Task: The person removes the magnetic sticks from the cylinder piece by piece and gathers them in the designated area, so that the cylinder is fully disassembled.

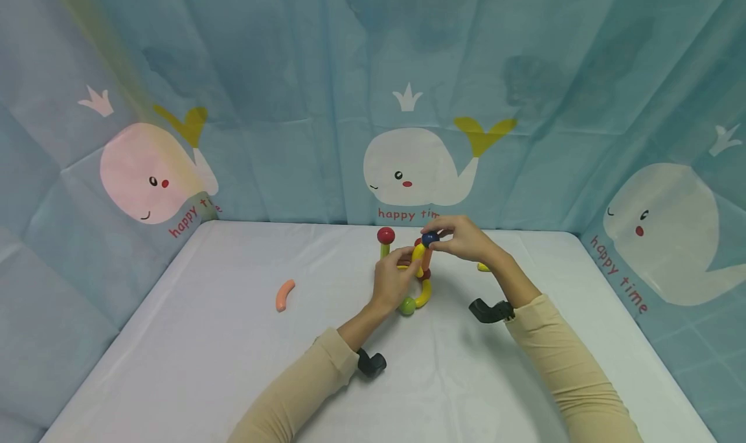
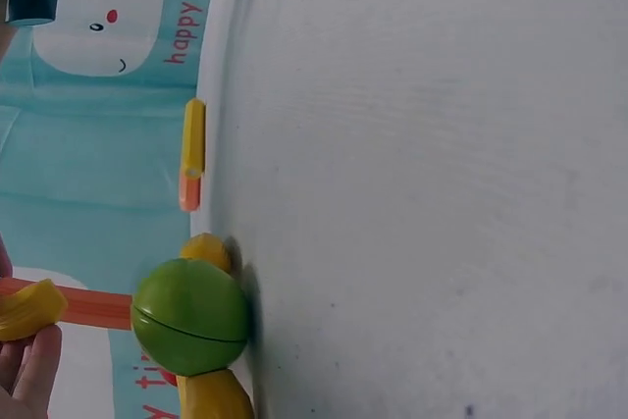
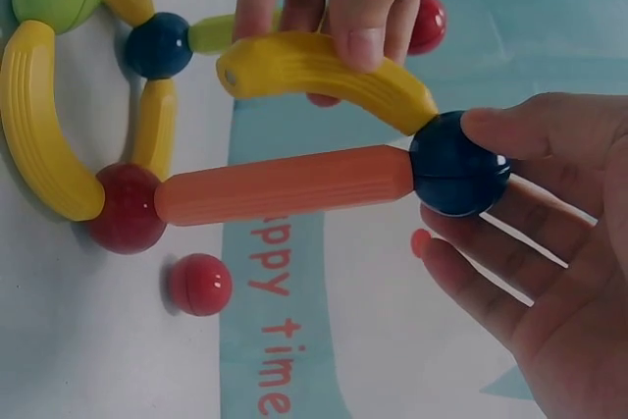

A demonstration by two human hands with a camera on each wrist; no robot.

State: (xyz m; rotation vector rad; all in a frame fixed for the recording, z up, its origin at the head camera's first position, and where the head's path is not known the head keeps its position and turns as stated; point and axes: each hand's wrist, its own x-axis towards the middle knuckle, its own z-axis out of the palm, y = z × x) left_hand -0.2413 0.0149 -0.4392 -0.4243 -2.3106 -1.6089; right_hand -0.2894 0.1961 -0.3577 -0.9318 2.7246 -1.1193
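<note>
My left hand point(image 1: 390, 280) pinches a yellow curved stick point(image 3: 285, 68) between thumb and fingers. One end of that stick meets a dark blue ball point(image 3: 456, 169), which my right hand point(image 1: 466, 239) holds with its thumb and fingertips. Below the ball, a straight orange stick point(image 3: 285, 185) rises from a red ball point(image 3: 128, 213). That red ball belongs to a ring on the table, with yellow curved sticks point(image 3: 34, 120), a green ball point(image 1: 407, 306) and another blue ball point(image 3: 159, 46). From this second blue ball rises a light green stick point(image 1: 384, 250), topped by a red ball point(image 1: 386, 236).
A curved orange stick point(image 1: 285, 295) lies on the white table to the left. Behind my right wrist a yellow stick point(image 1: 483, 267) is partly hidden. A separate red ball point(image 3: 199, 284) lies beyond the ring. Printed curtains point(image 1: 280, 158) surround the table's back and sides.
</note>
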